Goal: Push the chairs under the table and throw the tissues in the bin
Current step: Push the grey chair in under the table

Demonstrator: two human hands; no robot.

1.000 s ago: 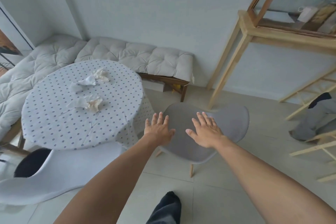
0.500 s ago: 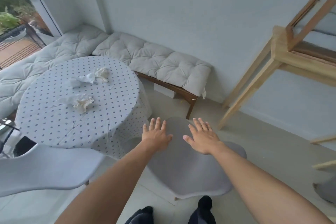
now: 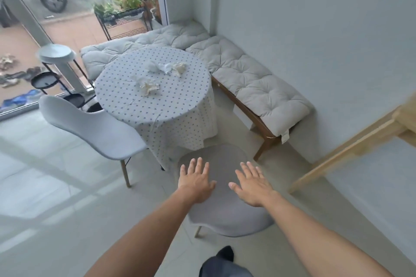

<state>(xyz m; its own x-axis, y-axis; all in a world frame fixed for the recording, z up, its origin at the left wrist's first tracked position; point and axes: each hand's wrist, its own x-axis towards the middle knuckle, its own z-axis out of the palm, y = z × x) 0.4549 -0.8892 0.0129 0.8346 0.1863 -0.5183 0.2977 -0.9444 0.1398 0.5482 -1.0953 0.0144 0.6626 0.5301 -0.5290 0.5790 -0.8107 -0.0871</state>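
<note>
A pale tiled floor (image 3: pixel 67 186) runs to a corner with cushioned benches (image 3: pixel 252 83). The grey chair (image 3: pixel 225 213) stands just short of the round table (image 3: pixel 153 87), its seat end toward the tablecloth's hem, its long axis running from the person to the table. The left hand (image 3: pixel 197 181) and right hand (image 3: pixel 253 183) lie flat on its back, fingers spread wide, gripping nothing. A white chair (image 3: pixel 90 128) sits at the table's left, angled sideways. Crumpled tissues (image 3: pixel 166 68) lie on the tabletop.
</note>
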